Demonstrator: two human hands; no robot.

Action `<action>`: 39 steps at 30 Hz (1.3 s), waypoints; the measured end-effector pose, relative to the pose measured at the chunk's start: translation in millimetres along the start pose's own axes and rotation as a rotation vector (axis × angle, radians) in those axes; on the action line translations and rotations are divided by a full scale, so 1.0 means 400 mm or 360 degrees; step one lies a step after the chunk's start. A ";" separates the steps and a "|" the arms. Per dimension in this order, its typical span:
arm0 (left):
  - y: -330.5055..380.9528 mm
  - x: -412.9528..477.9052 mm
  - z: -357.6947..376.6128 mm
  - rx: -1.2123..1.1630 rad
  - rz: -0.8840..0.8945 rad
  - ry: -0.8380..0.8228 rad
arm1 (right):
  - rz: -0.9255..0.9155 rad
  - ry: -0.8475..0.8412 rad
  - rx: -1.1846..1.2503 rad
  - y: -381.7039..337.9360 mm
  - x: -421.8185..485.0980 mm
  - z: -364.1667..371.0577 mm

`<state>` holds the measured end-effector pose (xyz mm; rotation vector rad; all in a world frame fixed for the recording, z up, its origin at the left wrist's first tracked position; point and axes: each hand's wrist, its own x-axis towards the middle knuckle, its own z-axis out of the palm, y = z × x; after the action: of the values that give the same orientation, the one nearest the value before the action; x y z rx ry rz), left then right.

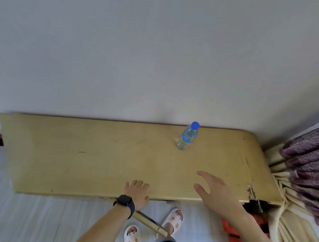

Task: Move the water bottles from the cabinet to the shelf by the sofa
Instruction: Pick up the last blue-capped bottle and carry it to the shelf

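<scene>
Water bottle (187,137) | 1, stood upright on worktop (80,154) | right hand (214,189) spread, empty | left hand (137,192) rested on edge | mid-body grip advised.

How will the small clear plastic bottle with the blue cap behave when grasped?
The clear plastic bottle seems filled with water, so probably heavy for its size. It stands upright on a narrow base, so a push may tip it; lying down, it could roll.
</scene>
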<state>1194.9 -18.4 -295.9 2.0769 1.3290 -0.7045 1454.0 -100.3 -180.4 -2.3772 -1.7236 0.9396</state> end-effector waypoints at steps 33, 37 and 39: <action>-0.062 0.334 -0.067 -0.0057 0.0118 -0.0234 | 0.0667 0.0497 0.0270 -0.052 0.202 0.039; -0.073 0.327 -0.142 0.0324 0.0319 -0.0407 | 0.0823 0.0690 0.0262 -0.040 0.035 0.102; -0.059 0.306 -0.182 0.0532 0.0458 -0.0382 | 0.0953 0.0734 0.0296 -0.047 -0.048 0.123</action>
<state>1227.1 116.9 -334.0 2.2907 0.8013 -1.0623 1409.8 -124.7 -204.9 -2.7318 -0.7475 0.4867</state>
